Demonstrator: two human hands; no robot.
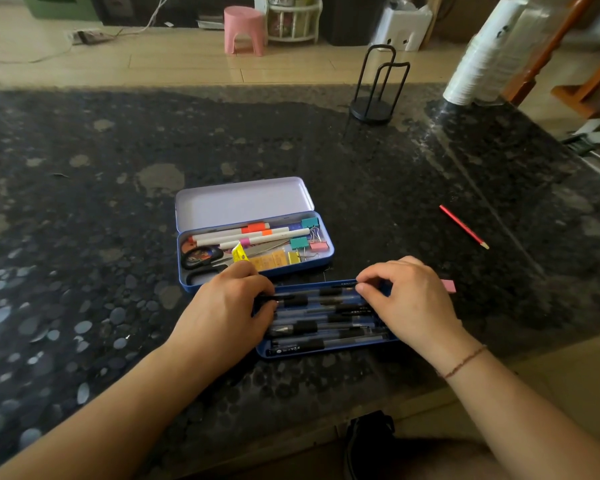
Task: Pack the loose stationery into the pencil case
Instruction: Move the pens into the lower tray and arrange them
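Note:
An open blue pencil case with a pale lid sits mid-table, holding markers, scissors, binder clips and yellow erasers. In front of it lies a blue inner tray filled with several black pens. My left hand rests on the tray's left end, fingers curled over the pen tips. My right hand pinches a black pen at the tray's far edge. A pink eraser peeks out beside my right hand. A red pencil lies loose to the right.
The dark speckled stone table stretches wide to the left. A black wire holder stands at the back, a stack of white paper cups at the back right. The near table edge runs just below the tray.

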